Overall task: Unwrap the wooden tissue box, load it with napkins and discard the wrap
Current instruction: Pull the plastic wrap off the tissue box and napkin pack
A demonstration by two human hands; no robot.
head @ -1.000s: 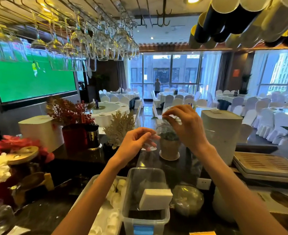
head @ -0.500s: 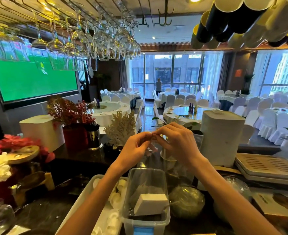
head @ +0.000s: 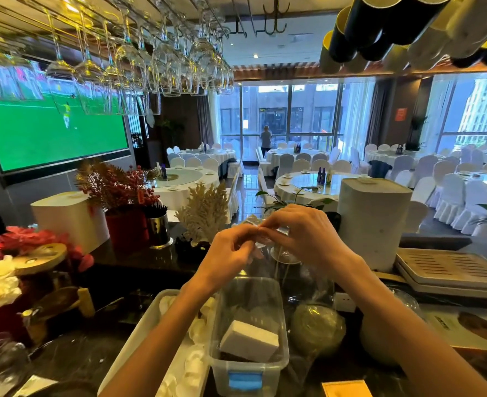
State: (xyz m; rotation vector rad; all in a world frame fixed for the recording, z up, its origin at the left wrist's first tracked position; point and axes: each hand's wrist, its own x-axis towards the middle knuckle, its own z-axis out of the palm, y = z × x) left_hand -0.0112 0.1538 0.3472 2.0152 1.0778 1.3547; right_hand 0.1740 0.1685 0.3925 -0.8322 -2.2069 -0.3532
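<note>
Both hands meet above the dark tabletop (head: 99, 356), left hand (head: 228, 253) and right hand (head: 308, 236) pinching a thin clear plastic wrap (head: 268, 269) in a closed grip; likely bunching it for discard; no wooden box identifiable; a bin is needed next.

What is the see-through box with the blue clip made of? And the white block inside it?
The box looks like clear, glossy plastic: you see through its walls. The white block looks matte and soft-edged, maybe foam or sponge, though I cannot be sure.
</note>
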